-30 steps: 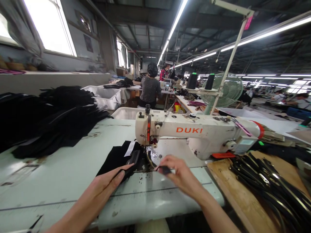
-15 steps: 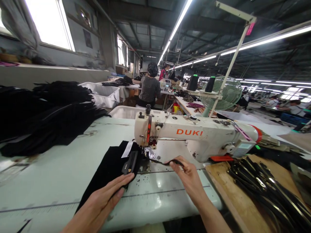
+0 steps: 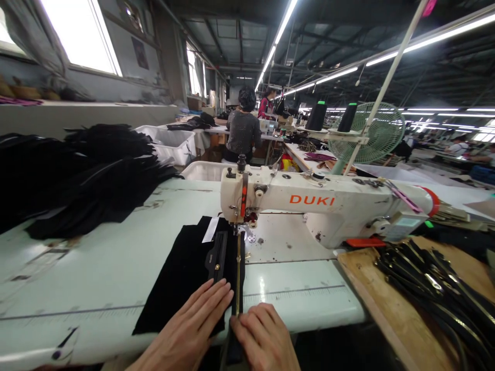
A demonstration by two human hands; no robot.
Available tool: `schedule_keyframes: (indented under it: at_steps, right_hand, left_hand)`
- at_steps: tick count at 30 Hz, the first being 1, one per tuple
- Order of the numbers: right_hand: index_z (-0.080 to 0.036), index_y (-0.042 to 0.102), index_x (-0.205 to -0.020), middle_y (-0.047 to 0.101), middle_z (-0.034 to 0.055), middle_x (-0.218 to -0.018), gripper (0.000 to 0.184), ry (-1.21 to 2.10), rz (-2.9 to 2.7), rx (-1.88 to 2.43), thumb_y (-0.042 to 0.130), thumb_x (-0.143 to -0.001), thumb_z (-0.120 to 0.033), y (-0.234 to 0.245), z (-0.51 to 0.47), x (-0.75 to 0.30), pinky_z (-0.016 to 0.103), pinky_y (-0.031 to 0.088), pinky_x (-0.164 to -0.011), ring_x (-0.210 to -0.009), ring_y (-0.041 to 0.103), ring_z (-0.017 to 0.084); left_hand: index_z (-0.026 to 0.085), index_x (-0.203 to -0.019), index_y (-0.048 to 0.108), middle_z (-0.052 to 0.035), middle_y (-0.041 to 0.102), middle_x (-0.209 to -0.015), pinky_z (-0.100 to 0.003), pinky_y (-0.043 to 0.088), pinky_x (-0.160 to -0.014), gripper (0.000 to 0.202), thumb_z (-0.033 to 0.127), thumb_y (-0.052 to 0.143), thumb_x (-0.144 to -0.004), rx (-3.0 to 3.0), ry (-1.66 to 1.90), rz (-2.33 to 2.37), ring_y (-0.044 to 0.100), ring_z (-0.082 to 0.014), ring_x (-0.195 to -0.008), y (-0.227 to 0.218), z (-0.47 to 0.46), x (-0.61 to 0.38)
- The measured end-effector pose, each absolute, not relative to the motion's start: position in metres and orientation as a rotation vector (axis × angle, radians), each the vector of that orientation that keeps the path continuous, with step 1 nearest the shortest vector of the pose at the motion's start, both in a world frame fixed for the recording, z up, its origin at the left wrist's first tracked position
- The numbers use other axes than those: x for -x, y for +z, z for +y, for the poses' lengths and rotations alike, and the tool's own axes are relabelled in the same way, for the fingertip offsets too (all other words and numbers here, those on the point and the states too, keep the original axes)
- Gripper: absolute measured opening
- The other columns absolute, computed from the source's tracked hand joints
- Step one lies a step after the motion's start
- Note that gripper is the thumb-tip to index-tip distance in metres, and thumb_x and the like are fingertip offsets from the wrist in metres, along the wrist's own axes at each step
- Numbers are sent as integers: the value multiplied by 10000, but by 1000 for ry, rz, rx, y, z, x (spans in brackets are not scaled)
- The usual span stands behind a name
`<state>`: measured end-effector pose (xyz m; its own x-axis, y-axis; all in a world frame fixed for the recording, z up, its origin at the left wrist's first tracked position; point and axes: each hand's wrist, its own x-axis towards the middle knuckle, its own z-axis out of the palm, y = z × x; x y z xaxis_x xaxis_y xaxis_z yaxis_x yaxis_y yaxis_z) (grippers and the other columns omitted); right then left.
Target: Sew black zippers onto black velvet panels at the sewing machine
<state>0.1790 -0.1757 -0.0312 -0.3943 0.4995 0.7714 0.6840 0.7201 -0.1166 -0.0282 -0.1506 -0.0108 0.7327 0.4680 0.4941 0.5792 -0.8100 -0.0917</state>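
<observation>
A black fabric panel (image 3: pixel 170 275) lies on the pale green table, its upper right edge at the needle area of the sewing machine (image 3: pixel 309 198). On the panel sit a white label strip (image 3: pixel 211 230) and a dark zip pocket trim (image 3: pixel 217 255) with a small gold pull. My left hand (image 3: pixel 199 319) rests flat on the panel, fingers stretched out just below the trim. A black zipper with gold teeth (image 3: pixel 238 278) runs along the panel's right edge from under the presser foot. Its near end is pinched by my right hand (image 3: pixel 263 335).
Black fabric pieces (image 3: pixel 88 175) are heaped at the left. A wooden board (image 3: pixel 359 273) at the right carries several zippers (image 3: pixel 429 288) with gold teeth. Behind the machine are white bins (image 3: pixel 170 141), thread cones (image 3: pixel 317 116), a fan (image 3: pixel 371 131) and a seated person (image 3: pixel 244 129).
My right hand has swung down and left, bringing the zipper from off to the right to lie along the panel's edge. My left hand remains on the panel. The view has shifted slightly.
</observation>
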Motion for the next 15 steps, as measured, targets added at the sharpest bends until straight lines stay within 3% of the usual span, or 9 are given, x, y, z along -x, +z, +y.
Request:
schedule_keyframes:
  at_steps: [9, 15]
  right_hand:
    - [-100, 666, -935, 665, 39, -727, 302, -304, -2033, 823, 381, -1034, -88, -27, -178, -179, 302, 455, -628, -677, 582, 156]
    - [-96, 682, -935, 664, 46, -722, 267, -298, -2048, 811, 427, -1004, -58, -28, -178, -179, 303, 471, -638, -675, 596, 158]
  left_hand:
    - [129, -1584, 52, -74, 644, -1329, -292, 481, -1039, 789, -81, 259, -852, 2634, -651, -784, 587, -169, -1247, -11, -154, 24]
    - [156, -1587, 103, -61, 593, -1397, -302, 476, -1048, 831, -95, 292, -817, 2688, -632, -831, 555, -174, -1281, -21, -154, 26]
